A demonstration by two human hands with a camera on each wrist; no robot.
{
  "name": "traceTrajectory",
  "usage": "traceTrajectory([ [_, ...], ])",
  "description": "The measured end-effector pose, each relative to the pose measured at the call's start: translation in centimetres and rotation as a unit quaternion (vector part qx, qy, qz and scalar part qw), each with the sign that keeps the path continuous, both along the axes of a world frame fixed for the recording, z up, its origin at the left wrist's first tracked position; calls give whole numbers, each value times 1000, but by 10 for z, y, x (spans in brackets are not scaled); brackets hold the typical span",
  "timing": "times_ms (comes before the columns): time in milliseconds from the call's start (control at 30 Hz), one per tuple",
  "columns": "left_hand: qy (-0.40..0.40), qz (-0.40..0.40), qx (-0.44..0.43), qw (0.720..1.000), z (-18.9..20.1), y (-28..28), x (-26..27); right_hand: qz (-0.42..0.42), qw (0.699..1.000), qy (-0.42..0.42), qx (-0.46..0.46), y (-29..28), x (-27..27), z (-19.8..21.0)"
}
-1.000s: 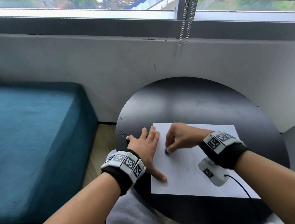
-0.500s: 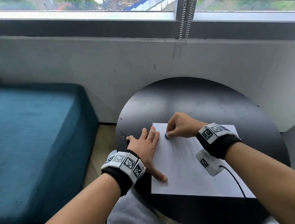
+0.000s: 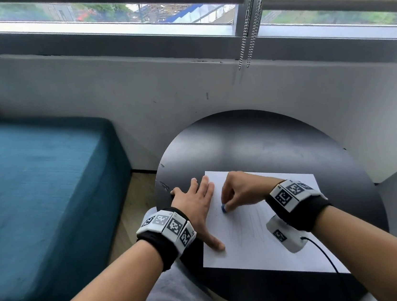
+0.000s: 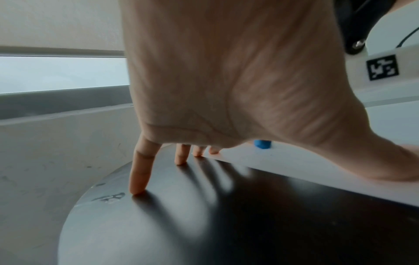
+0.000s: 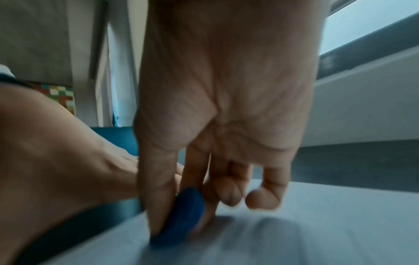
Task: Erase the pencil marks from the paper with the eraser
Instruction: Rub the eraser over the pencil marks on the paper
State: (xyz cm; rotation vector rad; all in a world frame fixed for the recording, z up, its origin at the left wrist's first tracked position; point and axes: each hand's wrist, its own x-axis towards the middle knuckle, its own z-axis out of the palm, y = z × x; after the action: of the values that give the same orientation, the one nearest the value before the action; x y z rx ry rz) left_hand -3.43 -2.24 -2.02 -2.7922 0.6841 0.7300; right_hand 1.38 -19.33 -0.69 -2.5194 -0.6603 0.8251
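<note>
Against the frame half a second before, the right hand (image 3: 241, 190) had drawn back from the far edge of the paper (image 3: 259, 248) toward the person, carrying the eraser (image 3: 223, 208) down the sheet's left part; one second before, it sat at about this same spot. The left hand (image 3: 197, 206) had not shifted, and the paper lay where it did before.

The round black table (image 3: 254, 143) stood against the grey wall below the window, with a teal sofa (image 3: 35, 195) off its left edge. The white paper lay on the near half of the table, its near edge close to the table's near rim, with faint pencil marks (image 3: 249, 224) running down its middle.

The left hand lay flat with fingers spread and straight: the thumb and index pressed on the paper's left edge, while the other fingers (image 4: 138, 179) touched the bare table beside it. The right hand was curled, thumb and forefinger clamped on the small blue eraser (image 5: 181, 217), the remaining fingers folded in behind it. The eraser's lower end touched the paper near its left edge, just right of the left hand, at the upper end of the pencil marks. The right wrist view was blurred.
</note>
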Motion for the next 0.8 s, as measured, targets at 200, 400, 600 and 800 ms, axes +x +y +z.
traceTrajectory([
  [200,-6,0,-7,1000,-1,0,0,-94,991,-97,13,-4,14,-4],
  [400,0,-3,-19,1000,-4,3,1,27,997,29,-60,3,-5,8],
  [600,3,-5,-12,1000,-4,2,2,16,1000,-3,-10,-2,-20,1],
  [800,-2,-3,-9,1000,-4,2,2,-26,998,-53,22,-4,-19,-3],
])
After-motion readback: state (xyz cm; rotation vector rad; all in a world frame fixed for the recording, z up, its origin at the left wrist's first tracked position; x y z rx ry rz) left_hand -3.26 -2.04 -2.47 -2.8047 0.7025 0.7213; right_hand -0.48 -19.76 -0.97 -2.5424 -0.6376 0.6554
